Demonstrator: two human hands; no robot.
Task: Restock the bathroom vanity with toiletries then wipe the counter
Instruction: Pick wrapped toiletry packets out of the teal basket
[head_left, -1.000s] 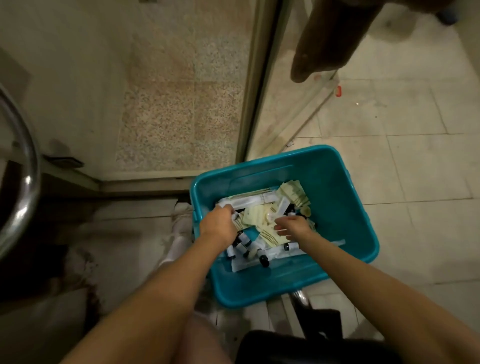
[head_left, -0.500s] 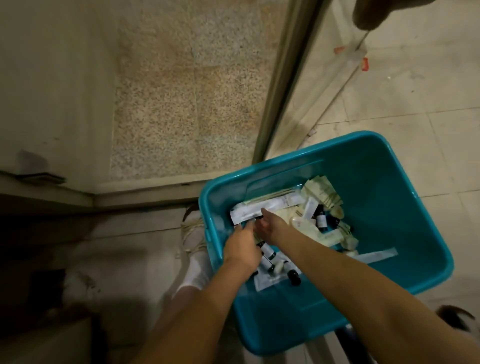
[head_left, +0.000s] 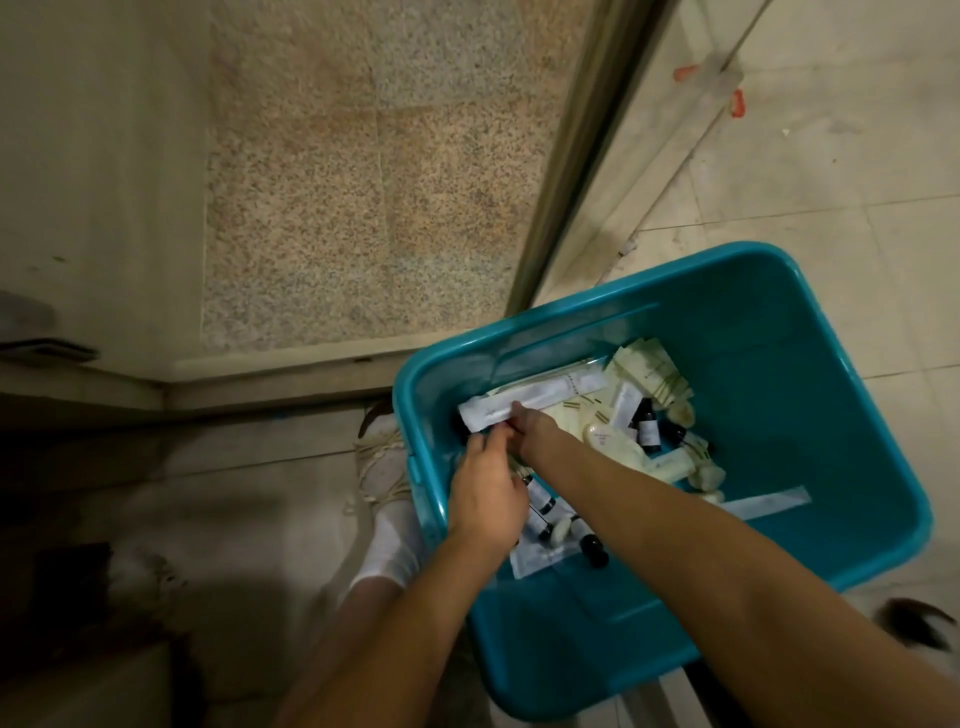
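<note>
In the blue bin (head_left: 779, 374), at the lower right of the frame, a long white packet (head_left: 550, 393) lies with its long axis running from lower left to upper right. Its lower-left end is pinched, it seems, by the right hand (head_left: 530, 431). The left hand (head_left: 483, 499) is curled just below that end; whether anything is held cannot be told.

Our left grip (head_left: 485, 499) and right grip (head_left: 530, 431) are bare, as are both forearms; we wear a white sock (head_left: 387, 545) and a pale laced shoe (head_left: 382, 462).
</note>
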